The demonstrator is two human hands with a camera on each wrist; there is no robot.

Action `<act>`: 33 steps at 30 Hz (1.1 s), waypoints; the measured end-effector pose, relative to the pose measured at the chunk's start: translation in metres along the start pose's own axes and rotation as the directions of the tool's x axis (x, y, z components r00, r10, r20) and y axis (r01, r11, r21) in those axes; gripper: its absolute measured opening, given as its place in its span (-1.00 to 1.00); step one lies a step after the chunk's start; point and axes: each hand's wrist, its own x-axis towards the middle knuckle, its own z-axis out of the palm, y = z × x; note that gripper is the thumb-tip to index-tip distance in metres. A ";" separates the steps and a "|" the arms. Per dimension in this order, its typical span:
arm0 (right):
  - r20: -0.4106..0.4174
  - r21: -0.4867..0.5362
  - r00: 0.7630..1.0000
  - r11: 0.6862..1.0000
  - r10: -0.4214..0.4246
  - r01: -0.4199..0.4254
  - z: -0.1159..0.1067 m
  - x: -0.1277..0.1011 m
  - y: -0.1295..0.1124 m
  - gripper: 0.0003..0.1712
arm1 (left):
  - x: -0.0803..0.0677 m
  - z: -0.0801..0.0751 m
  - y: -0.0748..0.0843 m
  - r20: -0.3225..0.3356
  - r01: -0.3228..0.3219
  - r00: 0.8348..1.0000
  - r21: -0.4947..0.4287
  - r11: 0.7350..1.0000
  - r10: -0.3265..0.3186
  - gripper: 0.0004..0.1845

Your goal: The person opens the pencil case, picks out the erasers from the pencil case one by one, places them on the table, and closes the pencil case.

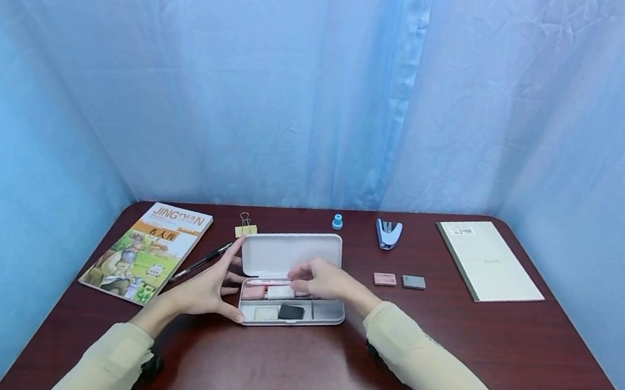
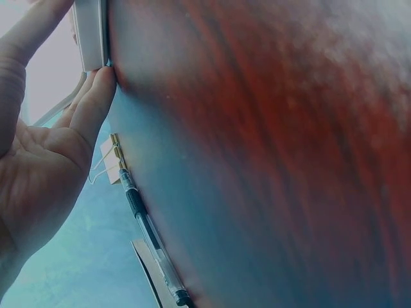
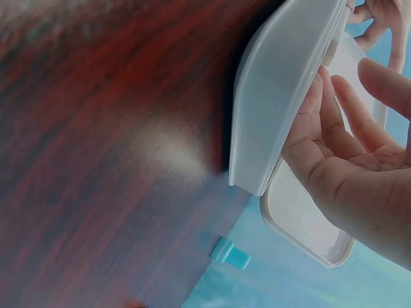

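Pencil case (image 1: pixel 293 281) sits open mid-table, lid propped up so the compartments are reachable; left hand (image 1: pixel 204 291) braces its left end with straight, spread fingers so it won't slide; right hand (image 1: pixel 322 279) reaches inside, fingers curled at a pink pen (image 1: pixel 267 283), though I can't tell if it's gripping; book (image 1: pixel 149 251) and black pen (image 1: pixel 201 263) lie off left.
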 end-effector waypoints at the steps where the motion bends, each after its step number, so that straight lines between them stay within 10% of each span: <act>1: -0.002 -0.004 1.000 1.000 0.008 -0.008 0.000 0.000 0.000 -0.75 | 0.000 0.000 0.000 -0.001 0.001 1.000 0.002 1.000 -0.001 0.59; 33: 0.057 -0.023 0.997 0.998 -0.051 0.052 0.005 0.000 0.000 -0.76 | 0.000 0.000 0.000 0.003 -0.008 1.000 -0.003 1.000 0.008 0.58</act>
